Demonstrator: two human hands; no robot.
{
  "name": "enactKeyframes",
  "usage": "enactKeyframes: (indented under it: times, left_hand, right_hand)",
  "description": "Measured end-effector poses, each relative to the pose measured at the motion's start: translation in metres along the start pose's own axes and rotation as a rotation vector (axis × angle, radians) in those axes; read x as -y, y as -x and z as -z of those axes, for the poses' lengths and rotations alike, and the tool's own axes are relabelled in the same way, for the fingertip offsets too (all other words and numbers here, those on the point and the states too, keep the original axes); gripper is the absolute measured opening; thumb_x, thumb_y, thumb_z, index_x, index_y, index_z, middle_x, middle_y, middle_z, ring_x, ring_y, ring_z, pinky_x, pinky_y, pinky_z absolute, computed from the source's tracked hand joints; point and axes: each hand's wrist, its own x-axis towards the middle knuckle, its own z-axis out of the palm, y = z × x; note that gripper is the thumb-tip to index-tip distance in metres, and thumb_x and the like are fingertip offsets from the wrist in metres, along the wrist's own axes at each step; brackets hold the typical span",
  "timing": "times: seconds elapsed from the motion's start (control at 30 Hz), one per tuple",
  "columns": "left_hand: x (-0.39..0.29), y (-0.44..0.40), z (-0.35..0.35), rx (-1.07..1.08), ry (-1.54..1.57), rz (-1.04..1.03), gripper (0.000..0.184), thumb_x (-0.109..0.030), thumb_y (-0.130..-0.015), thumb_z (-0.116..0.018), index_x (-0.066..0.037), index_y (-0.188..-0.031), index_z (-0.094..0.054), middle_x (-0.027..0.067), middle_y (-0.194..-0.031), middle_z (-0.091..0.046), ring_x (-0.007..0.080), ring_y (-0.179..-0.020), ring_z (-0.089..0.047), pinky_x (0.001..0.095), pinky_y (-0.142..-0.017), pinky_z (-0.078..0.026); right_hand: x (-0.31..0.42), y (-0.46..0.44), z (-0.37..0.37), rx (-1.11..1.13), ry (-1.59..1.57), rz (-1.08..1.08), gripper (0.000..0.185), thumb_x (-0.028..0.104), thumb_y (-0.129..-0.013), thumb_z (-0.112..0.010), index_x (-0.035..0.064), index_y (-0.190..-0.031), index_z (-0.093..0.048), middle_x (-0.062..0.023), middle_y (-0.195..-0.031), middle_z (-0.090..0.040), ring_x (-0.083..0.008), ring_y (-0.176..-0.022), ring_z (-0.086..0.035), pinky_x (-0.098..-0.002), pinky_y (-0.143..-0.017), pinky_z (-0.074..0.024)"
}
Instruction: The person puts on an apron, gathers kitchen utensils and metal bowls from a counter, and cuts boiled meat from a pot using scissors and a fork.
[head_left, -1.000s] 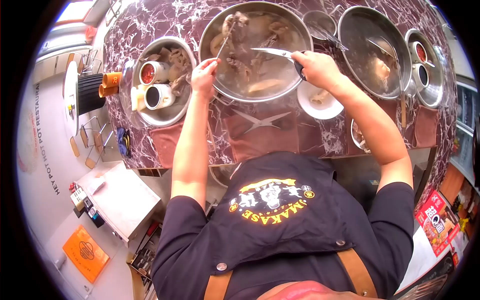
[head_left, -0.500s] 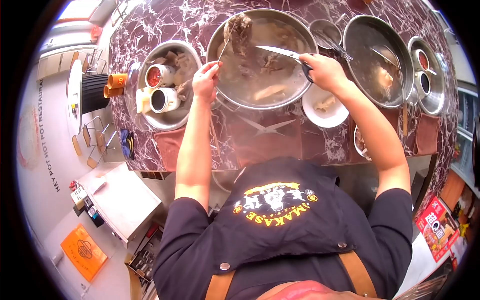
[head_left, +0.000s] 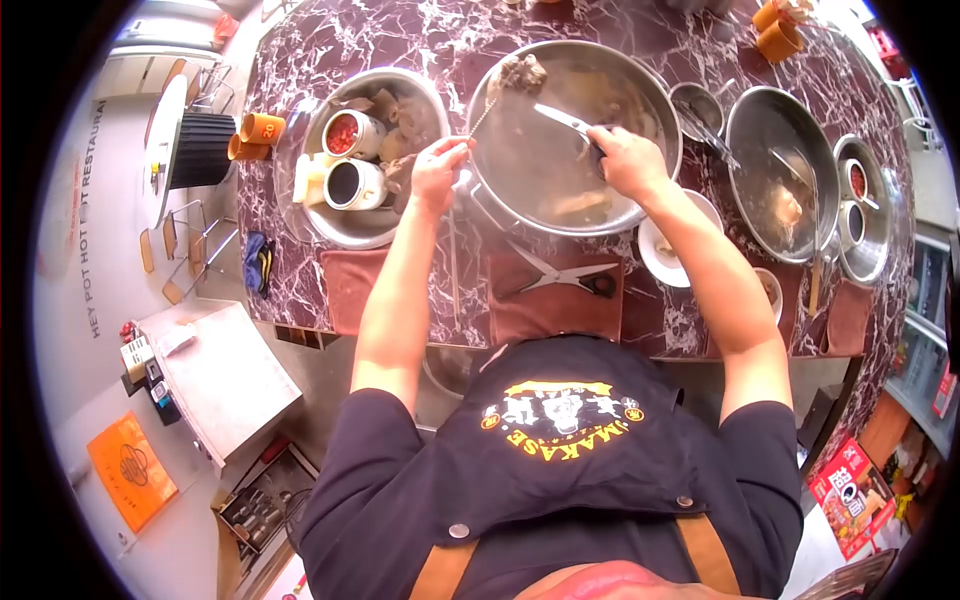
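Observation:
A thin twisted metal rod (head_left: 486, 114) is pinched in my left hand (head_left: 438, 173), which is closed just outside the left rim of a large metal pot (head_left: 570, 231). At the rod's far end is a brown, ragged piece of meat (head_left: 521, 74), inside the far-left part of the pot. My right hand (head_left: 632, 163) is closed on the handles of scissors (head_left: 562, 117); their blades point left over the cloudy broth, apart from the meat. Steam blurs the pot's contents. A pale piece of food (head_left: 583, 203) floats near its front edge.
Another pair of scissors (head_left: 556, 276) lies on a brown cloth (head_left: 560, 320) in front of the pot. Left stands a metal basin (head_left: 437, 110) with food and two jars. At right are a white bowl (head_left: 672, 270), a small pan (head_left: 697, 97) and a second pot (head_left: 737, 180).
The camera view has shifted, so the table appears lower and to the right. The meat hung large above the broth; it now appears smaller and farther off. Both hands keep their holds.

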Motion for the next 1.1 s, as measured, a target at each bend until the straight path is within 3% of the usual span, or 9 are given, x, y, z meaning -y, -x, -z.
enactKeyframes:
  times: [0.13, 0.23, 0.37, 0.47, 0.57, 0.7, 0.8, 0.97, 1.1]
  left_hand:
    - [-0.011, 0.006, 0.006, -0.02, 0.074, -0.002, 0.015, -0.004, -0.091, -0.062, -0.001, -0.104, -0.07, -0.0025, -0.081, -0.065, 0.0013, -0.062, -0.051, 0.0153, -0.054, -0.038]
    - [-0.022, 0.006, 0.04, -0.062, 0.044, -0.063, 0.016, -0.01, -0.092, -0.063, -0.001, -0.105, -0.069, -0.0056, -0.071, -0.054, 0.002, -0.057, -0.04, 0.0179, -0.049, -0.027]
    - [-0.07, 0.022, 0.105, -0.189, -0.016, -0.173, 0.015, -0.008, -0.091, -0.063, -0.003, -0.102, -0.07, -0.0064, -0.069, -0.053, 0.0017, -0.053, -0.038, 0.0184, -0.048, -0.025]
    - [-0.105, 0.026, 0.182, -0.242, -0.141, -0.206, 0.016, -0.005, -0.089, -0.061, -0.002, -0.102, -0.07, -0.0044, -0.072, -0.057, 0.0019, -0.057, -0.044, 0.0178, -0.049, -0.029]
    - [-0.127, 0.013, 0.274, -0.291, -0.216, -0.227, 0.016, -0.005, -0.09, -0.061, -0.001, -0.103, -0.071, 0.0057, -0.093, -0.07, 0.0072, -0.073, -0.061, 0.0195, -0.063, -0.048]
    - [-0.153, -0.001, 0.341, -0.378, -0.309, -0.148, 0.016, -0.006, -0.09, -0.063, 0.0, -0.102, -0.072, 0.0067, -0.095, -0.072, 0.0087, -0.074, -0.062, 0.0232, -0.067, -0.051]
    - [-0.153, -0.031, 0.396, -0.426, -0.572, -0.115, 0.016, -0.007, -0.087, -0.064, -0.001, -0.098, -0.074, 0.003, -0.088, -0.072, 0.0063, -0.068, -0.057, 0.021, -0.06, -0.044]
    - [-0.156, -0.074, 0.424, -0.357, -0.871, -0.069, 0.018, -0.011, -0.083, -0.066, -0.003, -0.096, -0.075, 0.0056, -0.089, -0.074, 0.0105, -0.07, -0.062, 0.0257, -0.065, -0.05]
    - [-0.177, -0.081, 0.4, -0.602, -1.462, 0.028, 0.027, -0.022, -0.081, -0.059, -0.019, -0.103, -0.075, 0.0092, -0.111, -0.072, 0.0268, -0.104, -0.067, 0.0381, -0.09, -0.052]
  right_hand:
    - [0.005, 0.018, 0.026, 0.019, -0.124, -0.056, 0.041, 0.01, -0.081, -0.059, 0.0153, -0.122, -0.06, -0.014, -0.104, -0.067, -0.0361, -0.097, -0.065, -0.0467, -0.083, -0.0516]
    - [0.002, 0.039, 0.039, -0.049, -0.231, 0.002, 0.045, 0.007, -0.08, -0.06, 0.0111, -0.125, -0.06, -0.0173, -0.113, -0.066, -0.0376, -0.104, -0.064, -0.0444, -0.089, -0.051]
    - [0.019, 0.054, 0.058, 0.027, -0.36, -0.06, 0.049, 0.0, -0.08, -0.057, 0.008, -0.128, -0.06, -0.0204, -0.115, -0.067, -0.0372, -0.108, -0.064, -0.0401, -0.092, -0.0494]
    - [0.026, 0.064, 0.059, 0.083, -0.392, -0.19, 0.051, -0.002, -0.079, -0.057, 0.0075, -0.129, -0.06, -0.0212, -0.112, -0.068, -0.0334, -0.103, -0.067, -0.0368, -0.09, -0.0497]
    - [0.047, 0.066, 0.064, 0.121, -0.425, -0.319, 0.052, -0.003, -0.078, -0.056, 0.0064, -0.129, -0.06, -0.0156, -0.103, -0.07, -0.0211, -0.089, -0.069, -0.0295, -0.083, -0.0503]
    - [0.058, 0.068, 0.051, 0.002, -0.465, -0.276, 0.052, -0.004, -0.077, -0.058, 0.0069, -0.128, -0.062, -0.0122, -0.093, -0.071, -0.0178, -0.08, -0.069, -0.0286, -0.076, -0.0507]
    - [0.065, 0.067, 0.042, 0.001, -0.397, -0.3, 0.05, -0.004, -0.076, -0.059, 0.0053, -0.125, -0.064, -0.0107, -0.084, -0.069, -0.0166, -0.073, -0.066, -0.0282, -0.072, -0.0504]
    - [0.09, 0.06, 0.039, 0.091, -0.449, -0.365, 0.052, -0.01, -0.079, -0.054, 0.0007, -0.13, -0.059, -0.0072, -0.091, -0.069, -0.0106, -0.079, -0.064, -0.0239, -0.075, -0.0493]
    - [0.112, 0.05, 0.036, 0.121, -0.401, -0.363, 0.053, -0.01, -0.079, -0.054, 0.0022, -0.13, -0.059, -0.0074, -0.095, -0.07, -0.0113, -0.083, -0.064, -0.0246, -0.077, -0.0494]
